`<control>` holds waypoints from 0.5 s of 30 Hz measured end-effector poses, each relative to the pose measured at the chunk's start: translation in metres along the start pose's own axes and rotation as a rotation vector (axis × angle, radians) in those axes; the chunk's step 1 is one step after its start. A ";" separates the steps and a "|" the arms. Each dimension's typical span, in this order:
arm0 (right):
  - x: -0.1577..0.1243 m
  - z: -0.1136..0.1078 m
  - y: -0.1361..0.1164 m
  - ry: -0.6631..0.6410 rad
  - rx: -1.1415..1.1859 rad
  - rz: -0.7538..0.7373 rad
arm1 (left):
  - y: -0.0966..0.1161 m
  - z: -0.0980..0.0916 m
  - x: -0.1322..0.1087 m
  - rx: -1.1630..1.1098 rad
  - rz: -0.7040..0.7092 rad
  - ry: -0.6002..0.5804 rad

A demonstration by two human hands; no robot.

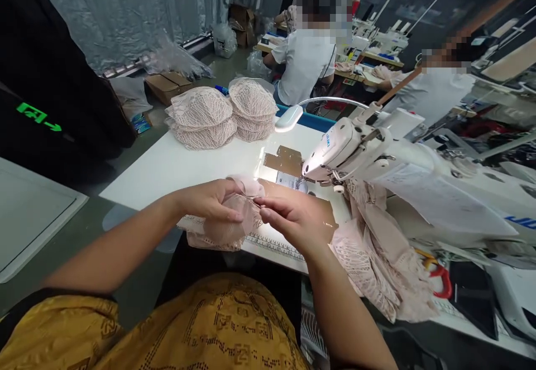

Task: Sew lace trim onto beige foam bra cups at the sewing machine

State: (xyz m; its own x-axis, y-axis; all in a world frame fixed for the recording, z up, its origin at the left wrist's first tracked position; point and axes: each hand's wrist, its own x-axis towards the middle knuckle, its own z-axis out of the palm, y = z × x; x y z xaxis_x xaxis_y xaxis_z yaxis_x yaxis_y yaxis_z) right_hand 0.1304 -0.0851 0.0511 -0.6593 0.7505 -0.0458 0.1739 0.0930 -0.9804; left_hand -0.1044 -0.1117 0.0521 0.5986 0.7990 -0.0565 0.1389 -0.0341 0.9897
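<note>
A pale pink piece of sheer lace fabric [224, 233] hangs over the table's front edge. My left hand [213, 201] is closed on it, thumb on the near side. The fingers of my right hand [288, 219] pinch the fabric's right edge, where a thin dark line shows between the fingertips; I cannot tell what it is. Just beyond my hands stands a white sewing machine [335, 149] with its needle area lit by a small lamp [288, 118]. Brown card [301, 205] covers the bed around the needle.
Two stacks of lace cups [203, 116] sit at the table's back left. More pink lace fabric [368, 258] lies right of my right forearm, near red-handled scissors [441, 280]. A printed ruler [276, 245] runs along the front edge. Co-workers [305, 60] sit at machines beyond.
</note>
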 end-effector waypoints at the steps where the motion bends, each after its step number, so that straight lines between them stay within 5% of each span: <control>1: 0.005 0.004 0.000 -0.021 0.043 -0.003 | 0.000 0.000 0.000 0.005 0.015 -0.006; 10: 0.024 0.018 0.007 -0.023 0.214 0.017 | -0.005 -0.015 0.005 0.199 0.089 -0.013; 15: 0.002 -0.011 0.020 0.033 -0.121 0.038 | -0.005 -0.040 -0.004 0.207 0.012 -0.008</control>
State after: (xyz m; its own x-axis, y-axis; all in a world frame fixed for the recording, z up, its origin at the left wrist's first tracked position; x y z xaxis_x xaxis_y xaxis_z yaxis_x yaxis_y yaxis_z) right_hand 0.1404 -0.0746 0.0335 -0.6267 0.7757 -0.0746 0.2866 0.1404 -0.9477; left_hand -0.1389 -0.0905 0.0524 0.6074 0.7930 -0.0466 0.2901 -0.1669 0.9423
